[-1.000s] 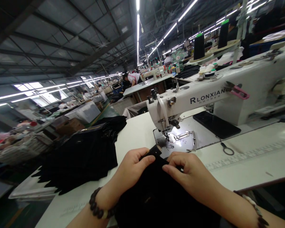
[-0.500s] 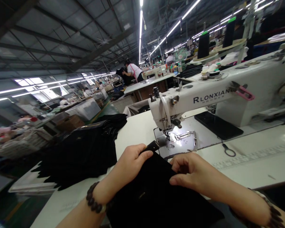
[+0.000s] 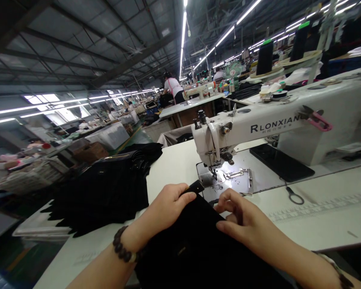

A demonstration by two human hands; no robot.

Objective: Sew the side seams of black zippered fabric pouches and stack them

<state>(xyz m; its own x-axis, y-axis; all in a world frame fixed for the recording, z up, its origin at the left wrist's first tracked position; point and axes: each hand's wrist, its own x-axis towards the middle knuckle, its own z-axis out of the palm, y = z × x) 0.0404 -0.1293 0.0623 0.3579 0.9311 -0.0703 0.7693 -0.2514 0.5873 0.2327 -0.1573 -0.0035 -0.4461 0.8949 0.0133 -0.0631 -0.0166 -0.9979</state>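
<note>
Cloth (image 3: 204,245): matte black, straight-edged | left fingers (image 3: 178,188): pinching it | right fingers (image 3: 226,197): curled at edge, grip unclear

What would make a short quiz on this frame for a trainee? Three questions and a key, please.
1. Where are the pink-handled snips?
2. What does the left hand grip? (a) a phone (b) black fabric (c) a cardboard box
3. Fill in: the two tall black thread cones have ____ tops.

Key: 1: against the arm of the white sewing machine; 2: b; 3: green.
</note>
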